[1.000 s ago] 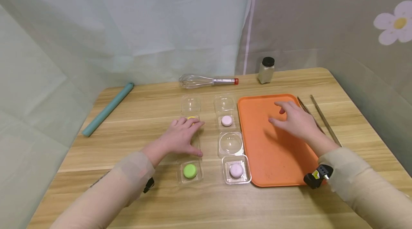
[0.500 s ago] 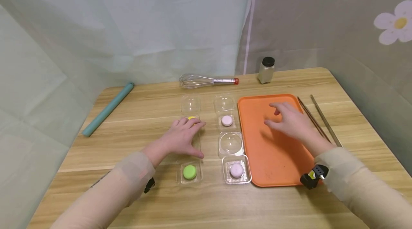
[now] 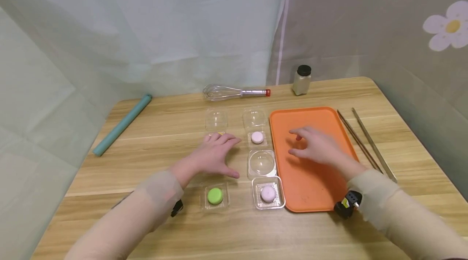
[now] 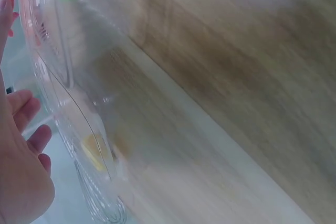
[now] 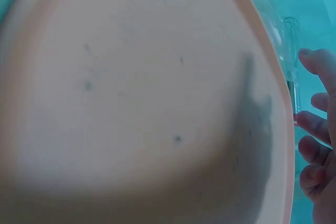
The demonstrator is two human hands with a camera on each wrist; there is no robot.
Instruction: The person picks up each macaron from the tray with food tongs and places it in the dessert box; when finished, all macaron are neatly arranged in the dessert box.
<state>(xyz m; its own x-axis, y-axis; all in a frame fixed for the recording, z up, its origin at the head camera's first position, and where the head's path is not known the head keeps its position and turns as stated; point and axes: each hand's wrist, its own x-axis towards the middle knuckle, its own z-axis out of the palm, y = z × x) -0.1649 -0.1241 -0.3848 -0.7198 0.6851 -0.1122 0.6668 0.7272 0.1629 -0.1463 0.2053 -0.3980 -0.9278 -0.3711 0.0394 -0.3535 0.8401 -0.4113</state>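
My left hand point(image 3: 218, 156) hovers with fingers spread over the left column of clear plastic boxes, holding nothing. Behind its fingers a yellow macaron point(image 4: 94, 150) is mostly hidden in the head view. A green macaron point(image 3: 215, 196) sits in the clear box nearest me on that side. In the right column are a pale pink macaron point(image 3: 257, 137) at the back and a lilac macaron point(image 3: 268, 193) in the front box, their lids folded open behind them. Above the orange tray point(image 3: 307, 195) hangs my right hand point(image 3: 316, 146), fingers loosely bent and holding nothing.
A whisk point(image 3: 235, 92) lies along the back, with a black-capped jar point(image 3: 302, 80) to its right. At the left is a teal rolling pin point(image 3: 122, 125). Metal tongs point(image 3: 371, 142) lie to the right of the tray, partly behind my right arm.
My right hand has moved left and a little nearer over the tray. The left hand has shifted slightly right, covering more of the yellow macaron. The boxes stay in place.
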